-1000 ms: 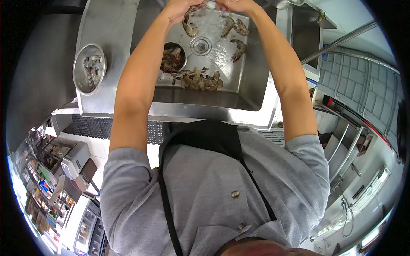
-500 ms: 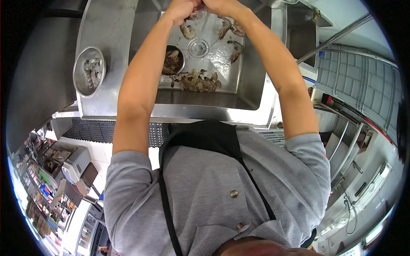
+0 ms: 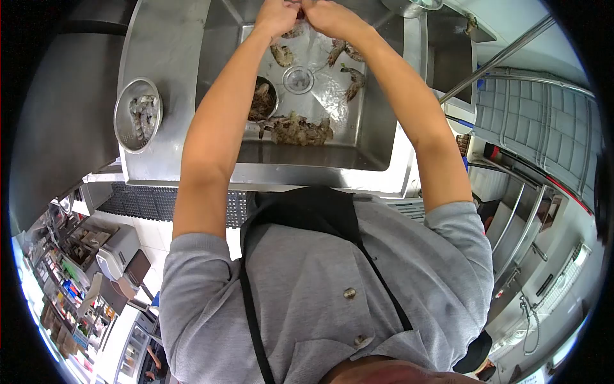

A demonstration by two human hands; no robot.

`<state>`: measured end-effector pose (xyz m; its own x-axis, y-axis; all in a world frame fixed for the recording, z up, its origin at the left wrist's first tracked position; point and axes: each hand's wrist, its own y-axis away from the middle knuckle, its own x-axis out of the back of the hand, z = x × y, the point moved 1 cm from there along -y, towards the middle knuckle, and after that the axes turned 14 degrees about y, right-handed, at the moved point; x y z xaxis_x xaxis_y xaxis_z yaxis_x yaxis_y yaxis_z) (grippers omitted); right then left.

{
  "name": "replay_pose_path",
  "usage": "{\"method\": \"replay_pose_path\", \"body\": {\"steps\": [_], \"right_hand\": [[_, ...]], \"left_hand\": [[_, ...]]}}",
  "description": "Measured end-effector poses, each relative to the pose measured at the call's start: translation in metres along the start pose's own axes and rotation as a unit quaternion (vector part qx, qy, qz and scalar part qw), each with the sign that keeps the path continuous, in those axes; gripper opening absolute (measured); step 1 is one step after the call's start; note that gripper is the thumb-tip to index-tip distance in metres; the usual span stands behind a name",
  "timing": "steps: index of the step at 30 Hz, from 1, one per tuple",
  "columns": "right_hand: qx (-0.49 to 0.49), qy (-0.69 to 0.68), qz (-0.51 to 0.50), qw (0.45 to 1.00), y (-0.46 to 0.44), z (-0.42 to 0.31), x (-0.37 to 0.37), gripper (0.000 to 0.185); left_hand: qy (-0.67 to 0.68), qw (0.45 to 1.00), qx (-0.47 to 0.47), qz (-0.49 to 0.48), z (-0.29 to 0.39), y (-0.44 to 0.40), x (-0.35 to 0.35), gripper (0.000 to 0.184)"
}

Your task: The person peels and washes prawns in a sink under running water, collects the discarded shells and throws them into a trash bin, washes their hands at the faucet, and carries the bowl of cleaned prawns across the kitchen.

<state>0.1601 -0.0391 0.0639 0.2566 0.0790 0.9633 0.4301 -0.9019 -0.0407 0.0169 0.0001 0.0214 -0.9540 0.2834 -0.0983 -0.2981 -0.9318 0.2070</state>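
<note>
My left hand (image 3: 275, 17) and my right hand (image 3: 332, 18) meet at the top edge of the view, over the far part of a steel sink (image 3: 313, 155). Their fingers pinch together around a shrimp, of which only a dark reddish bit shows. Just below them an unpeeled shrimp (image 3: 282, 56) lies near the drain (image 3: 299, 79). To the right lie more whole shrimp (image 3: 354, 84). Beside my left forearm stands a round bowl (image 3: 276, 97) with brownish shrimp parts in it. A heap of shrimp shells and heads (image 3: 297, 131) lies along the near side.
A perforated steel colander (image 3: 118, 121) with peeled grey shrimp (image 3: 143, 116) stands on the left drainboard (image 3: 169, 77). At the upper right is a metal pot (image 3: 409, 8) on the sink's edge. A metal rail (image 3: 499, 59) and a wire rack (image 3: 537, 115) stand at right.
The view has shifted slightly, so the sink and colander appear a little lower. My hands stay together at the top, with less of the shrimp between them showing.
</note>
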Motion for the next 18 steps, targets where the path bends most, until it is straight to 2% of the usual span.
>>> {"method": "replay_pose_path", "body": {"steps": [3,5,7,8,9,10,11,12,13,14,18], "right_hand": [[-0.042,0.049,-0.025,0.998,-0.003,0.003,-0.001,0.025],[-0.056,-0.146,0.018,0.988,-0.007,0.020,-0.011,0.024],[-0.027,-0.114,0.047,0.992,-0.009,0.041,-0.029,0.024],[0.000,-0.083,0.075,0.994,-0.009,0.048,-0.035,0.023],[0.000,-0.081,0.076,0.994,-0.005,0.037,-0.017,0.023],[-0.103,-0.157,-0.038,0.982,0.004,0.027,0.001,0.023],[-0.202,-0.229,-0.152,0.940,0.011,0.018,0.012,0.022],[-0.201,-0.229,-0.151,0.940,0.009,0.024,0.001,0.022],[-0.098,-0.158,-0.031,0.982,0.005,0.031,-0.013,0.022],[0.008,-0.083,0.090,0.992,0.005,0.023,-0.008,0.021],[0.063,0.006,0.107,0.992,0.003,0.002,0.015,0.023]], "left_hand": [[0.013,0.999,-0.029,0.003,0.002,0.002,-0.002,0.019],[0.021,0.999,-0.039,-0.006,0.013,0.012,-0.003,0.020],[0.081,0.996,0.021,-0.040,0.030,0.027,-0.007,0.014],[0.082,0.996,0.020,-0.041,0.029,0.028,-0.003,0.014],[0.053,0.997,-0.014,-0.061,0.025,0.028,0.004,0.022],[0.025,0.995,-0.047,-0.080,0.020,0.029,0.010,0.030],[0.025,0.995,-0.046,-0.080,0.016,0.030,0.013,0.030],[0.043,0.995,-0.033,-0.081,0.013,0.028,0.017,0.030],[0.062,0.995,-0.019,-0.080,0.010,0.026,0.020,0.029],[0.061,0.995,-0.020,-0.079,0.010,0.024,0.021,0.029],[0.081,0.993,-0.008,-0.085,0.015,0.021,0.014,0.029]]}}
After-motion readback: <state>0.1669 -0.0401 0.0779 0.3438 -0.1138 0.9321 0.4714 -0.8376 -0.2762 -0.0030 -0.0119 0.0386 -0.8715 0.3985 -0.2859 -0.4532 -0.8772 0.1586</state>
